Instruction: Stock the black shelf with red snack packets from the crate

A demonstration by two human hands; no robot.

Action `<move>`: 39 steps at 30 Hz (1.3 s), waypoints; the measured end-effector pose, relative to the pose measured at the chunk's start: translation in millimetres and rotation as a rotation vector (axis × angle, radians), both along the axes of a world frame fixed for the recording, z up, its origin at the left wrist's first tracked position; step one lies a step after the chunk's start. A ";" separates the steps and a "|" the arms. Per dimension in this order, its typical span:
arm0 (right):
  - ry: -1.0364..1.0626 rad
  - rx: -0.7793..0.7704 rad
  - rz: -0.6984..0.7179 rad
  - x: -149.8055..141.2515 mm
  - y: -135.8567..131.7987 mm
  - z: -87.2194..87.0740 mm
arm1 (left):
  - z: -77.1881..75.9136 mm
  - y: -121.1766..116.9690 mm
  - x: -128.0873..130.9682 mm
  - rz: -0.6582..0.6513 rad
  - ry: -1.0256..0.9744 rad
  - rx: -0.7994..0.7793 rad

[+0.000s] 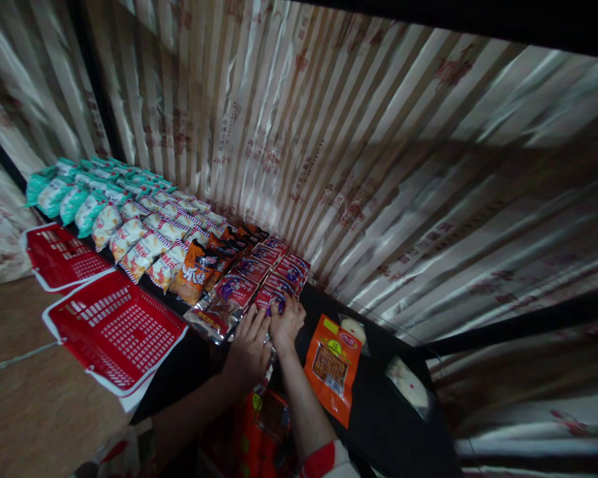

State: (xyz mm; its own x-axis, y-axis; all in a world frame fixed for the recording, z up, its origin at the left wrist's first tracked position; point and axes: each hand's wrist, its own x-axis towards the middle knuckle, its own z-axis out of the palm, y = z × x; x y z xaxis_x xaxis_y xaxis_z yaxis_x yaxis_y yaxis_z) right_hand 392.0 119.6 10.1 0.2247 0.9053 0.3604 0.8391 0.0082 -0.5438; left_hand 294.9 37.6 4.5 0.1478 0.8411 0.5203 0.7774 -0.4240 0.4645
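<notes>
My left hand (249,346) rests with fingers stretched out on the near end of a dark red snack packet (269,297). Beside it, my right hand (288,324) lies on the same packet, fingers extended along its right side. Part of this packet is hidden beneath both hands. More dark red packets (253,268) with purple print lie in rows just beyond and to the left. Right of my right hand, an orange snack bag (333,366) with a clear window lies flat on the black table (379,408).
Orange-brown bags (193,271), white striped bags (147,252) and teal bags (74,202) stand in rows leftward. Red baskets (124,325) are at the table's left side. Two clear packs with pale round contents (408,385) lie right. A pleated curtain (359,166) hangs behind.
</notes>
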 end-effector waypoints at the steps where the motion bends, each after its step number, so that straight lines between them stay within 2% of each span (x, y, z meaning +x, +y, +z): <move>1: 0.009 0.001 -0.003 0.0 -0.1 -0.7 | -4.4 1.9 3.0 0.017 0.039 -0.013; 5: 0.039 0.014 0.011 -0.3 0.0 -4.6 | -20.4 2.3 10.8 0.063 0.129 -0.043; 9: 0.068 0.051 0.042 -1.4 0.3 -10.0 | -27.4 0.4 13.0 0.101 0.143 -0.031; 16: 0.110 0.143 0.061 1.4 -3.5 -13.9 | -28.4 1.3 13.0 0.097 0.138 0.005; 22: 0.162 0.162 0.063 6.8 -13.9 -13.7 | -28.4 4.2 10.2 0.071 0.099 0.063; 30: 0.320 0.127 0.053 11.4 -30.8 -15.6 | -23.9 6.9 9.8 0.078 0.141 0.092; 39: 0.452 0.026 -0.032 18.8 -31.9 -6.6 | -27.0 3.8 14.8 0.105 0.158 0.004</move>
State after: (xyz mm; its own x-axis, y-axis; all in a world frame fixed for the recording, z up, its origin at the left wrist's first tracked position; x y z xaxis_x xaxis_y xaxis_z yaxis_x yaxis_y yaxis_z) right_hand 410.8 87.7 3.5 0.3926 0.8871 0.2426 0.5179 0.0047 -0.8554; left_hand 309.7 41.4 -22.5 0.1392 0.8544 0.5006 0.8807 -0.3379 0.3319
